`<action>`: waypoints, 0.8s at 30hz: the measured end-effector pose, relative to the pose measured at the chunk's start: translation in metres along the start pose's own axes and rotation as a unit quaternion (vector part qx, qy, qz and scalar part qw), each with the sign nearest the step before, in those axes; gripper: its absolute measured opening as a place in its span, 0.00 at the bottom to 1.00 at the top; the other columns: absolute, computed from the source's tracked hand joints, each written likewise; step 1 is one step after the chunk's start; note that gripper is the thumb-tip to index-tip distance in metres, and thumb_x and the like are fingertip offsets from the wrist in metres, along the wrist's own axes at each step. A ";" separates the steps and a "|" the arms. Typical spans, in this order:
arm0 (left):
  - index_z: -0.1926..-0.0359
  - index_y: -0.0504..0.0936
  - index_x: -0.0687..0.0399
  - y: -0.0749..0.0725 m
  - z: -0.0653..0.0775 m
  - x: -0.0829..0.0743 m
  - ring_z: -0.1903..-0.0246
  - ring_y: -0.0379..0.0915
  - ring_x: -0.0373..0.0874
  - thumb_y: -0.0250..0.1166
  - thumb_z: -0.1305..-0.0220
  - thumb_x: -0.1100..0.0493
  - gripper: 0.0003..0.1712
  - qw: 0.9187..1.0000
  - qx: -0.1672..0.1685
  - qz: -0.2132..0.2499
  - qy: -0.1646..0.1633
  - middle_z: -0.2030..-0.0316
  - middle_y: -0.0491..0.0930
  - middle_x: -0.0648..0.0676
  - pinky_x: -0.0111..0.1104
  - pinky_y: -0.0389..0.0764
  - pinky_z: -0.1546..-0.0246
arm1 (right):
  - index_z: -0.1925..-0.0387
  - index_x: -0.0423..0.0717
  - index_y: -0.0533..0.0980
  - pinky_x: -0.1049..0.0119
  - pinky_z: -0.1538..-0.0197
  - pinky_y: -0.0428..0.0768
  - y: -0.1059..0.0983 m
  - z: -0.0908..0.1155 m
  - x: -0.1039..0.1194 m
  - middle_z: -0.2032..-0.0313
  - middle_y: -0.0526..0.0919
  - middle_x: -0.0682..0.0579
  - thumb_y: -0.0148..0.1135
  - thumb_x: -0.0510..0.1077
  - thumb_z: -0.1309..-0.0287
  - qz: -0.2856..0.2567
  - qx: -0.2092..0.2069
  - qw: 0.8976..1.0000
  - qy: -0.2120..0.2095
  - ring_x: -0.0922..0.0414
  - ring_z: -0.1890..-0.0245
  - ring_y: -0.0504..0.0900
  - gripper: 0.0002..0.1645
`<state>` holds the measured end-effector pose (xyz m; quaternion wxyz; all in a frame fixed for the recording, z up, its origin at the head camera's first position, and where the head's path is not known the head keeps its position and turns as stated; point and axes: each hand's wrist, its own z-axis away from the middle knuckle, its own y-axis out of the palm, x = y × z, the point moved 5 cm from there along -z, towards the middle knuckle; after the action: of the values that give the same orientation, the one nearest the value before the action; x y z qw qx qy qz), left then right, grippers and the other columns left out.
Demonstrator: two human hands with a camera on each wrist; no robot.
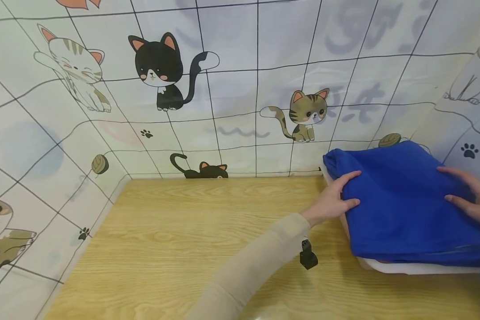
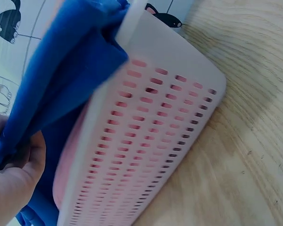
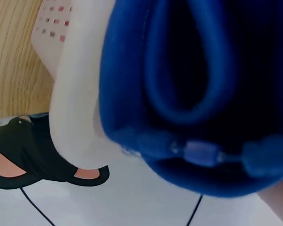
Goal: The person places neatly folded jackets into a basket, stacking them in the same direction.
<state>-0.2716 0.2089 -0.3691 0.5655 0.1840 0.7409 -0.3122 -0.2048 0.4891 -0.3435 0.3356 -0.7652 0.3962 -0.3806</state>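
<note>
A folded blue garment (image 1: 396, 209) lies over the top of a white plastic basket (image 1: 400, 268) at the right of the table. My left hand (image 1: 332, 200) grips the garment's left side, and the left wrist view shows fingers (image 2: 35, 157) curled round a fold of it. On the far side, my right hand (image 1: 478, 195) holds the garment between thumb and fingers. Thick blue folds (image 3: 127, 70) fill much of the right wrist view, with a small pale purple piece (image 3: 200, 153) at their edge. The garment hides most of the basket's contents; something pink (image 2: 68, 169) shows beneath it.
The basket's slotted side wall (image 2: 179, 52) stands on the wood-grain table (image 1: 176, 231). A cat-printed sheet with a grid pattern (image 1: 232, 93) rises behind the table and along both sides. A small black device (image 1: 308, 255) hangs at the left wrist.
</note>
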 end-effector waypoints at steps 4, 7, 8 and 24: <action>0.28 0.61 0.41 0.000 -0.002 0.007 0.35 0.58 0.36 0.63 0.36 0.68 0.39 1.000 0.014 -0.006 -0.001 0.30 0.57 0.44 0.25 0.64 0.42 | 0.29 0.30 0.51 0.60 0.29 0.36 0.003 0.002 -0.005 0.31 0.54 0.29 0.53 0.11 0.59 0.012 0.012 1.000 0.014 0.76 0.32 0.38 0.52; 0.28 0.61 0.43 -0.003 -0.003 0.014 0.35 0.58 0.37 0.64 0.37 0.67 0.39 0.999 0.005 -0.046 -0.010 0.30 0.58 0.46 0.26 0.63 0.41 | 0.30 0.28 0.49 0.48 0.29 0.39 0.008 0.000 -0.010 0.37 0.54 0.19 0.54 0.13 0.55 0.029 0.037 0.999 0.022 0.55 0.27 0.41 0.50; 0.28 0.61 0.44 -0.004 -0.003 0.016 0.35 0.59 0.38 0.64 0.37 0.66 0.39 0.998 0.001 -0.065 -0.017 0.31 0.59 0.46 0.26 0.63 0.41 | 0.30 0.28 0.49 0.44 0.30 0.40 0.009 -0.001 -0.011 0.38 0.54 0.18 0.54 0.14 0.54 0.038 0.048 0.998 0.027 0.45 0.27 0.44 0.49; 0.26 0.55 0.48 0.011 -0.006 0.015 0.35 0.59 0.45 0.65 0.36 0.51 0.43 0.951 0.008 -0.304 -0.056 0.33 0.65 0.52 0.27 0.67 0.43 | 0.28 0.31 0.36 0.29 0.53 0.64 0.017 0.001 -0.023 0.52 0.61 0.11 0.56 0.21 0.49 0.143 0.136 0.976 0.091 0.17 0.54 0.63 0.54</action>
<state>-0.2730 0.2201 -0.3855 0.4831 -0.0638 0.7261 -0.4850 -0.2194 0.5011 -0.3653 0.4500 -0.6101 0.4752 -0.4466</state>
